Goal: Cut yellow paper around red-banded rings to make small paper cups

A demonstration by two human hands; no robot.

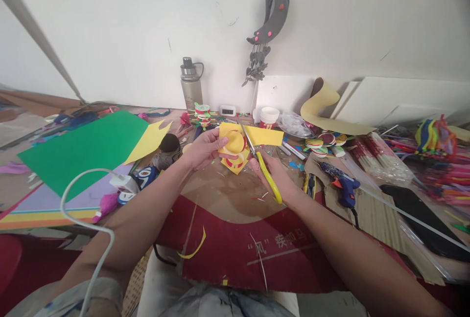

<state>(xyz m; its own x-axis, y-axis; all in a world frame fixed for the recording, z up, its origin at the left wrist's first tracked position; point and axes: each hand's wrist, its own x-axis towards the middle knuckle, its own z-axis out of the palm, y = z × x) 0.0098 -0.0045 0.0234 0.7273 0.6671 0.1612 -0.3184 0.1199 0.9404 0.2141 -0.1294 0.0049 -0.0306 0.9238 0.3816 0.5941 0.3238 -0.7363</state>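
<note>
My left hand [206, 149] pinches the left edge of a piece of yellow paper [266, 136] and holds it above the work surface. A ring with a red and white rim [245, 142] shows against the paper. Around the yellow-handled scissors [270, 177] my right hand [273, 169] is closed, and their blades meet the paper just right of the ring. Below, a second yellow piece [235, 169] with a red and white ring lies partly hidden under the held paper.
Green paper [88, 148] and coloured sheets spread at the left. A bottle [191, 87] and a paper cup [269, 116] stand at the back. A glue gun [345, 187], a utility knife [310, 186] and a black phone [422, 216] lie at the right. A white cable [101, 228] crosses my left arm.
</note>
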